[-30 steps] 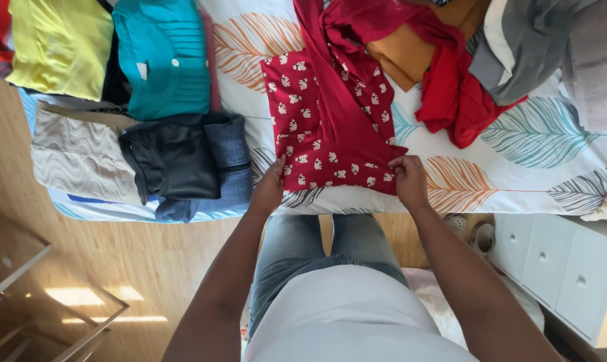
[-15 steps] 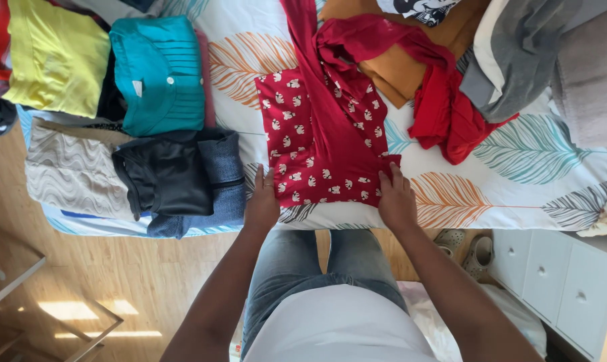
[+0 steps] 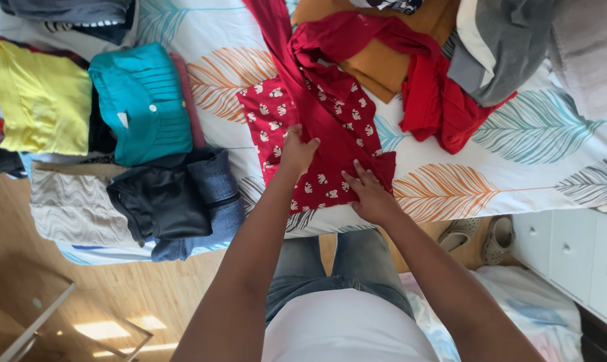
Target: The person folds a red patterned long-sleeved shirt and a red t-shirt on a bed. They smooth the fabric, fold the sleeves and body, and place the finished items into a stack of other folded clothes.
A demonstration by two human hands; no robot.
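Folding underway: left hand [image 3: 297, 153] and right hand [image 3: 370, 196] press flat, fingers released, on the red garment [image 3: 317, 144]; the next fold needs gripped edges.

The red patterned garment [image 3: 317, 144] near the bed's [image 3: 451, 194] front edge is partly covered by the left hand [image 3: 295, 151] and right hand [image 3: 369, 194], and its plain red strip runs off the picture's top edge, so its full shape cannot be told. The grey garments [image 3: 518, 47] at the bed's far right and the dark pile [image 3: 69, 10] at its far left corner are cut off by the frame. The folded stack [image 3: 142, 100] along the bed's left side hides the layers beneath it.
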